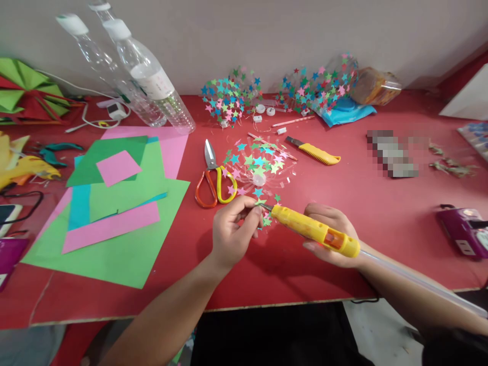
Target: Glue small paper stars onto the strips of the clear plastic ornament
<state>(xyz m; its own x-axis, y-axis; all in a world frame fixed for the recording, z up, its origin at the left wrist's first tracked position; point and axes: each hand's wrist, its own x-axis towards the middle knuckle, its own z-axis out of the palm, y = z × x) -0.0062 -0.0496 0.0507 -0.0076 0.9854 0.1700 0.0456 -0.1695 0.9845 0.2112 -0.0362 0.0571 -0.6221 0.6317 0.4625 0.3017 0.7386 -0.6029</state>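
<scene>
My right hand [335, 229] is wrapped round a yellow hot glue gun [305, 226], a clear glue stick [412, 274] running out of its back end. Its metal nozzle points left at my left hand [236, 229]. There, my thumb and forefinger pinch a small green paper star [260, 202] right at the nozzle tip. Just beyond lies a clear plastic piece cut into spreading strips [259, 179], with pink, blue and green stars on the strips. Scissors [211, 175] with one red and one yellow handle rest to its left.
Coloured paper sheets [133, 264] and two or more plastic bottles [152, 81] stand or lie on the left. Star-covered clear balls [224, 101] sit along the wall. A yellow utility knife [318, 153], pencils and a purple power socket [463, 231] are on the right.
</scene>
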